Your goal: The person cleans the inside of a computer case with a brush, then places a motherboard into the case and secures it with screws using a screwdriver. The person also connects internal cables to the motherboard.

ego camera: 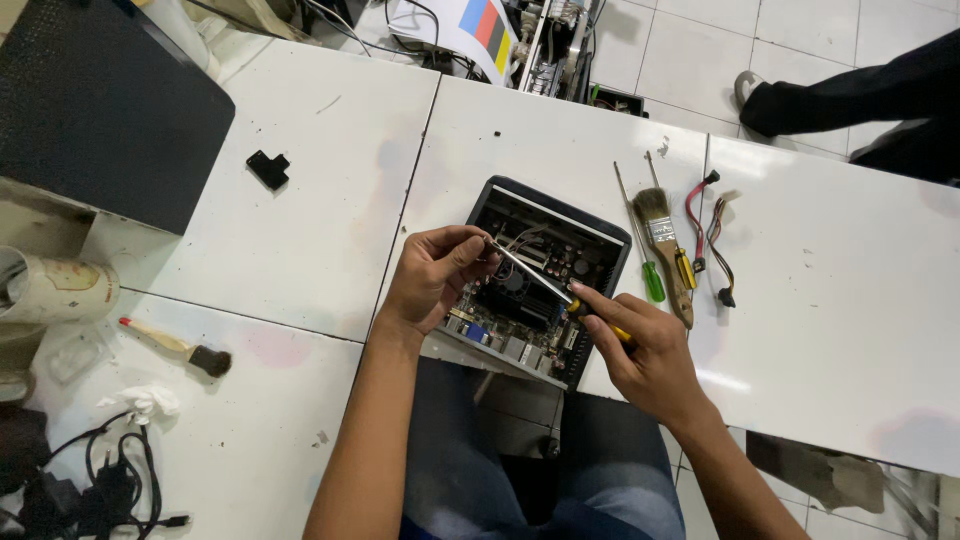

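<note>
Left hand (432,278): fingers pinched on the far tip of the screwdriver (545,283), steadying it over the case (545,280).
Right hand (640,350): closed round the screwdriver's yellow handle, at the case's near right corner.
Screwdriver: slanting across the open case, shaft above the board (520,300).
Case: small, black, lid off, at the near edge of the white bench (840,330), partly overhanging the lap.
Right of case: green-handled screwdriver (650,275), paintbrush (665,250), red and yellow cables (710,235), all just beside it.
Left: black clip (268,168), second brush (180,347), cup (55,288), tangled black cable (100,480), dark lid (100,110) far left.
Far right: another person's leg (860,95) on the floor.
</note>
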